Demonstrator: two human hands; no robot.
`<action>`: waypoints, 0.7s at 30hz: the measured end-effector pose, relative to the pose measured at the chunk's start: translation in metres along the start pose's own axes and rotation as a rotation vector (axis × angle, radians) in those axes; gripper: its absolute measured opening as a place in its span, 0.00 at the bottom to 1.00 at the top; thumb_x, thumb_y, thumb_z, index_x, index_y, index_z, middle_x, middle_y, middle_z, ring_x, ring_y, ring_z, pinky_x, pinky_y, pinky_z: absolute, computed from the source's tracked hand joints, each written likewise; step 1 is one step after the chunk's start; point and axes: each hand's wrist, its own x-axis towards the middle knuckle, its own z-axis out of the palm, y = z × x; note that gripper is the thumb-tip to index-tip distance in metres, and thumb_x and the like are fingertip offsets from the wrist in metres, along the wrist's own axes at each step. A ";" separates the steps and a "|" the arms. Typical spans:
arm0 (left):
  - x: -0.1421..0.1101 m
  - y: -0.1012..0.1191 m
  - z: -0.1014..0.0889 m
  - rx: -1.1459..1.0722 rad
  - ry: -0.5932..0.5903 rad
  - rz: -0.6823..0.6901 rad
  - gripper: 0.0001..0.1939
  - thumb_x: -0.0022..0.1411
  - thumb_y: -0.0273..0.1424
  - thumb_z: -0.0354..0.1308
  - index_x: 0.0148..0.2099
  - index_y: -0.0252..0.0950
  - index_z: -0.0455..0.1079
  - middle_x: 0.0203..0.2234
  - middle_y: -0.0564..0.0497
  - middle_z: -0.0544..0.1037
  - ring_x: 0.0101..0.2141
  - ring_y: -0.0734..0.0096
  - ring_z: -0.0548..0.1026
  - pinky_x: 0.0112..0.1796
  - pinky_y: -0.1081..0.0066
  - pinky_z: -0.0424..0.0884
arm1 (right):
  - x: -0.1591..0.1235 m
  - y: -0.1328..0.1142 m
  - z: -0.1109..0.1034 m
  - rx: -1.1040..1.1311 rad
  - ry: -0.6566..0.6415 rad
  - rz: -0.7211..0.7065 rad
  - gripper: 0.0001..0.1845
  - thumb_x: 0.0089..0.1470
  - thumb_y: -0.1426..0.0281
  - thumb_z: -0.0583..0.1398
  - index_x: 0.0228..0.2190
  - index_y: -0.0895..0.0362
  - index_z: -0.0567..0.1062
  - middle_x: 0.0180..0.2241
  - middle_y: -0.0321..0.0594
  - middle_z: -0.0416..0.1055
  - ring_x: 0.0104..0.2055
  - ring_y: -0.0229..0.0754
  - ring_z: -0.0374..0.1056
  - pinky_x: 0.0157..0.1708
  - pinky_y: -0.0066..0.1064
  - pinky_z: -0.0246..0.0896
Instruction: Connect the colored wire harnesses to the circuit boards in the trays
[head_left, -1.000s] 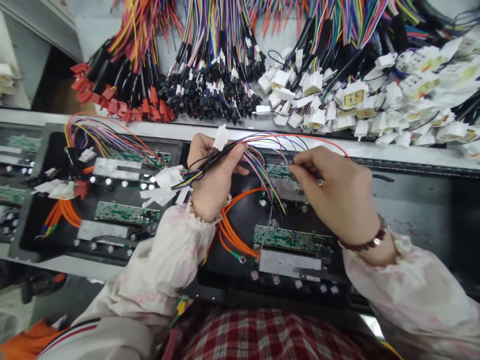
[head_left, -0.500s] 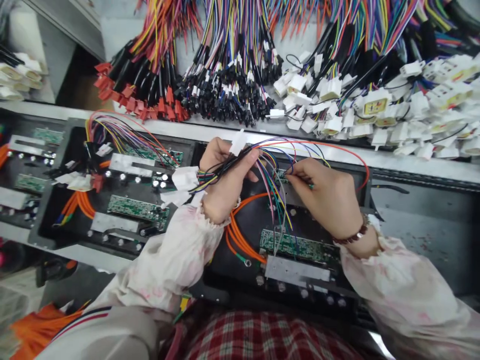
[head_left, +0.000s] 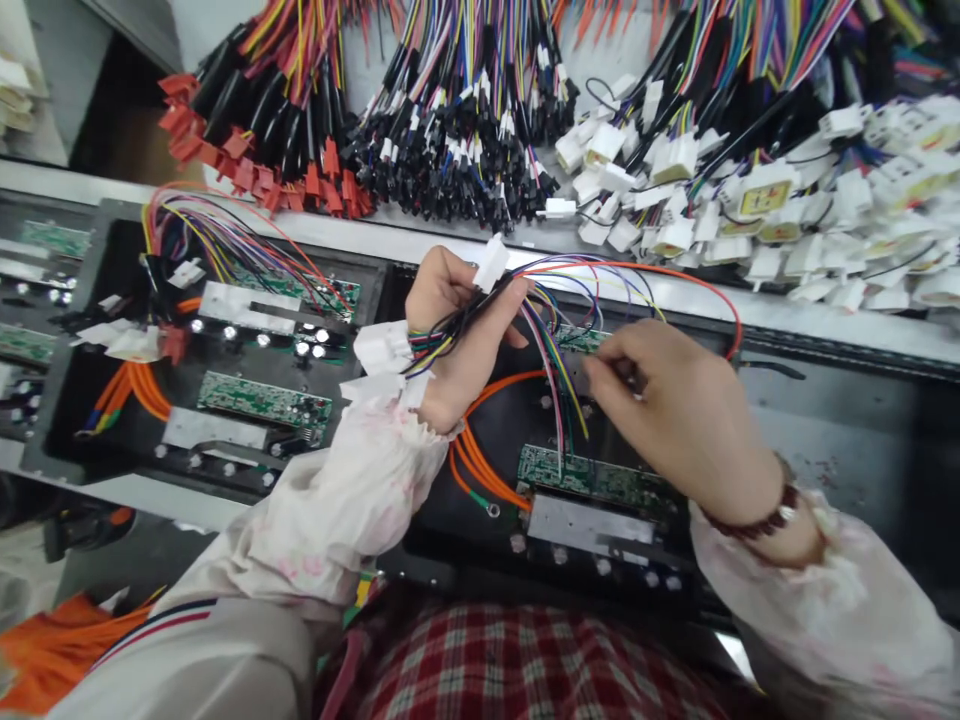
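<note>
The left hand (head_left: 442, 300) clenches a wire harness (head_left: 465, 322). The right hand (head_left: 675, 420) has drawn back just beside a green circuit board (head_left: 581, 340), whether it grasps anything hidden.

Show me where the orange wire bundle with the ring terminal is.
In the head view, the orange wire bundle lies on the black tray just below the left hand, its ring terminal left of the green circuit board.
</note>
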 end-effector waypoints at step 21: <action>0.010 -0.015 -0.002 -0.088 -0.018 0.070 0.22 0.52 0.29 0.74 0.32 0.43 0.58 0.21 0.60 0.77 0.20 0.71 0.78 0.13 0.76 0.71 | -0.025 0.065 0.006 -0.166 0.353 0.188 0.09 0.61 0.63 0.60 0.36 0.55 0.77 0.31 0.39 0.79 0.30 0.42 0.75 0.30 0.31 0.66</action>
